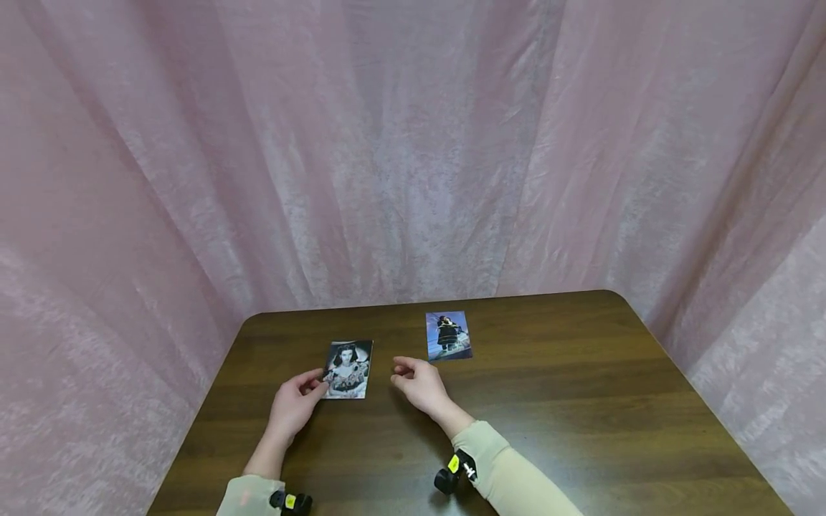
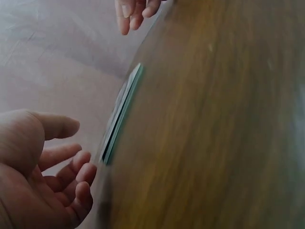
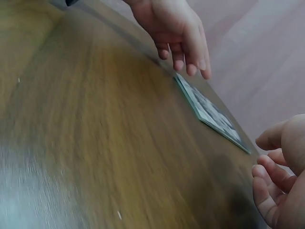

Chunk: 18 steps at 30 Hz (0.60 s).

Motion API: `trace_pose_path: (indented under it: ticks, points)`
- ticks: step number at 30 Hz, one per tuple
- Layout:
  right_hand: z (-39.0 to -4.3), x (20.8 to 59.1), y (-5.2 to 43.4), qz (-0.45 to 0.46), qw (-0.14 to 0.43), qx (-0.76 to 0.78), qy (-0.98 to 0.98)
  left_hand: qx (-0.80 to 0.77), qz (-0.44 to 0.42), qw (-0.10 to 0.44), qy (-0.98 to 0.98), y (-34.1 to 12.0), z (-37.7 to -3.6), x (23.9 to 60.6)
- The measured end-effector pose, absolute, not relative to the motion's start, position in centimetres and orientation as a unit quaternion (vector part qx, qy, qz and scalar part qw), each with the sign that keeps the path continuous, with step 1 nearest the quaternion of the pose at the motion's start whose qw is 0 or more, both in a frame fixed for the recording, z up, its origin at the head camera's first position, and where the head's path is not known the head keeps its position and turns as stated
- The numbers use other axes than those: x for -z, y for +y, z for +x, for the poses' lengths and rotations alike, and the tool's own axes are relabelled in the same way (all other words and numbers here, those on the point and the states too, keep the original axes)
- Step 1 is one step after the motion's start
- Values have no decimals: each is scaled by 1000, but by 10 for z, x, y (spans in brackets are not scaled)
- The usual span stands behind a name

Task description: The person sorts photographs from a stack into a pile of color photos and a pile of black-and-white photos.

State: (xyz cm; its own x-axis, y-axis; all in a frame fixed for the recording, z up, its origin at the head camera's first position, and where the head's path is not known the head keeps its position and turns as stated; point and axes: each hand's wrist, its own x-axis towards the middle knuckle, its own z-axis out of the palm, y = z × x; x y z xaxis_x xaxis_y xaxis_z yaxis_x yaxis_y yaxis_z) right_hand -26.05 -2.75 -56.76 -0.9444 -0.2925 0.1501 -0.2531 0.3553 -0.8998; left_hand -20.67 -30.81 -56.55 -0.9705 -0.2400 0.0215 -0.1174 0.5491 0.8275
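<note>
Black-and-white photo (image 1: 348,369) beside left fingers (image 1: 314,383)

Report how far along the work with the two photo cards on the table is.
Looks done: both cards lie flat and face up on the wooden table, the black-and-white portrait card and the blue-toned card, well apart. In hand: nothing is gripped; the left hand has its fingertips at the portrait card's left edge, and the right hand hovers loosely curled between the cards. Left: neither card is lifted yet.

Left hand (image 2: 38,176) (fingers relaxed) — beside photo (image 2: 121,114).
</note>
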Motion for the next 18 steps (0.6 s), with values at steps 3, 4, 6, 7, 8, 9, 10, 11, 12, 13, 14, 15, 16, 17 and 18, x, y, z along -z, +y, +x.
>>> trace_pose_path:
  ticks: [3, 4, 6, 7, 8, 9, 10, 11, 12, 13, 14, 15, 16, 17, 18]
  points:
    - [-258, 566, -42, -171, 19, 540, 824, 446, 110, 63, -886, -316, -204, 567]
    - [-257, 565, -46, -174, 19, 540, 823, 441, 114, 62, -888, -317, -204, 568]
    - [-256, 565, -55, -177, 21, 540, 822, 438, 119, 60, -889, -319, -204, 571]
    - [-256, 566, -59, -177, 24, 537, 824, 439, 121, 59, -888, -319, -204, 572]
    - [-255, 566, -63, -178, 24, 532, 827, 440, 123, 56, -888, -319, -204, 573]
    - [-255, 567, -66, -178, 22, 526, 831, 441, 125, 52, -887, -318, -204, 574]
    - [-254, 567, -68, -176, 21, 520, 835, 443, 126, 48, -886, -317, -204, 575]
    - [-253, 568, -70, -172, 19, 514, 840, 445, 126, 45, -886, -316, -205, 576]
    - [-252, 568, -72, -168, 16, 505, 846, 444, 128, 43, -886, -316, -205, 577]
    - [-250, 569, -74, -165, 12, 500, 850, 442, 129, 42, -887, -315, -205, 577]
    - [-249, 569, -75, -163, 7, 497, 853, 440, 131, 41, -887, -315, -205, 578]
    - [-248, 569, -76, -159, 6, 494, 855, 436, 131, 41, -889, -315, -205, 577]
    - [-247, 569, -77, -156, 5, 492, 856, 432, 132, 42, -891, -314, -205, 577]
    - [-246, 570, -78, -155, 3, 490, 858, 429, 132, 43, -892, -314, -206, 577]
    - [-246, 570, -79, -155, -1, 488, 859, 426, 130, 43, -894, -314, -207, 576]
